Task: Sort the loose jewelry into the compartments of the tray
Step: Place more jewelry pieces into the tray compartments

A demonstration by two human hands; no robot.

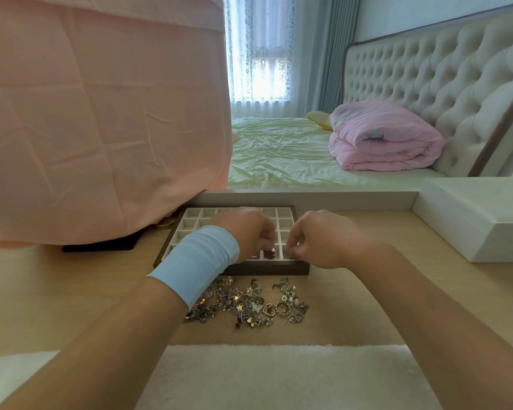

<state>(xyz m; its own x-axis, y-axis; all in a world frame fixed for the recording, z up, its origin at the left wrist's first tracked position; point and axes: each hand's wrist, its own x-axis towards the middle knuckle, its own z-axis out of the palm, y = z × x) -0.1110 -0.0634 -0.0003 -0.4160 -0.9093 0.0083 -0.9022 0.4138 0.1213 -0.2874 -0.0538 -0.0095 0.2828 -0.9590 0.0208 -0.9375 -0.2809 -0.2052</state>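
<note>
A dark-framed tray (pixel 279 269) with many small white compartments lies on the wooden desk. Both my hands hover over its near row. My left hand (pixel 246 232), a light blue band on its wrist, curls its fingers down over a small dark red piece (pixel 269 254) in a front compartment. My right hand (pixel 317 238) has its fingertips pinched together over the neighbouring front compartment; what it pinches is too small to make out. A heap of loose jewelry (pixel 249 303), with chains, charms, rings and a gold heart, lies on the desk just in front of the tray.
A white box (pixel 474 220) stands at the desk's right. Pink cloth (pixel 101 113) hangs over something at the left, above a dark flat object (pixel 101 247) and a gold lid (pixel 166 223). White fluffy fabric (pixel 279 377) lies nearest me. A bed lies behind the desk.
</note>
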